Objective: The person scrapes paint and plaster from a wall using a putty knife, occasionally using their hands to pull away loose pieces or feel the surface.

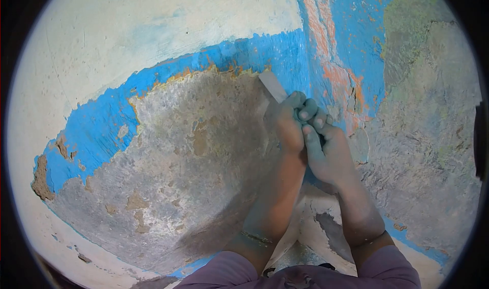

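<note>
A flat pale scraper blade [273,87] juts up and left from my left hand [293,121], its tip against the lower edge of the blue paint [244,52]. My left hand is wrapped round the scraper's handle end, which is mostly hidden by the fingers. Right beside it, my right hand [328,151] is closed with its fingers touching the left one; it grips the same tool from the right, though the handle between the palms is hidden. Bare grey plaster [188,151] lies below and left of the blade.
Cream-coloured wall [153,24] rises above the blue band. A wall corner with cracked orange and blue paint [326,39] stands right of the hands, and rough grey wall [423,146] continues farther right. Broken brown plaster [43,179] shows at the far left.
</note>
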Motion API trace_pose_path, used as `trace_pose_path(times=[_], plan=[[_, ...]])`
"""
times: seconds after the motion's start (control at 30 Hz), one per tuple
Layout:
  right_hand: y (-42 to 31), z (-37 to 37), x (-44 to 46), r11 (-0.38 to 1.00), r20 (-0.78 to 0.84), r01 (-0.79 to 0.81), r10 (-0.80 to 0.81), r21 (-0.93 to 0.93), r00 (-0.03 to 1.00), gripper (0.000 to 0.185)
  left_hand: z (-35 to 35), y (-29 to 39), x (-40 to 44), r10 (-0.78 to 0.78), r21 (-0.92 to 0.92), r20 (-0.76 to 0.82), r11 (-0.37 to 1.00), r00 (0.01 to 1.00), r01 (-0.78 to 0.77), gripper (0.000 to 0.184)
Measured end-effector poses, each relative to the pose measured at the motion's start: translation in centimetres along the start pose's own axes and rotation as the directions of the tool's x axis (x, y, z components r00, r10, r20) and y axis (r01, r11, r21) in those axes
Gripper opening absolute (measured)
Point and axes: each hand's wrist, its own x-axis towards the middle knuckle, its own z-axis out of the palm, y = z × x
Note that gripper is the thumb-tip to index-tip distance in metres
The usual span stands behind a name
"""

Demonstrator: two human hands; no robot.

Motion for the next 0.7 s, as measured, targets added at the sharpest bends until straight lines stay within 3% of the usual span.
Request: trace_pose_path(times=[0.03,0.1,0.2,0.57,0.63,0.7], plan=[[0.0,0.1,0.5,1.000,-0.002,0.003,-0.003,-0.005,1.000,0.020,0.1,0.1,0.4,0.017,0.013,-0.027,1.000,0.999,-0.017,0.019],[-0.2,0.5,1.4,0.984,-0.136,0.180,-0.180,-0.015,0.974,0.022,1.1,0.3,0.8,0.000,-0.003,-0.026,1.000,1.000,0.000,0.019],[-1.8,-0.9,0.5,0.999,-0.029,0.052,-0.052,-0.001,0.998,0.023,1.2,0.3,0.0,-0.005,0.001,-0.020,1.000,1.000,0.005,0.019],[-1.2,-1.0,0.3,0.996,0.004,0.028,-0.027,-0.086,1.000,0.022,0.3,-0.4,-0.2,-0.021,-0.062,0.029,0.998,0.999,0.022,0.020],[-1.1,-1.0,0.5,0.992,-0.012,0.037,-0.039,-0.118,0.999,0.022,0.3,-0.4,0.4,-0.016,-0.060,-0.029,0.998,0.999,0.015,0.021],[-0.9,-1.2,0.6,0.998,-0.030,0.039,-0.041,-0.057,0.999,0.021,0.1,-0.6,0.8,-0.009,-0.049,-0.013,0.999,1.000,0.008,0.021]])
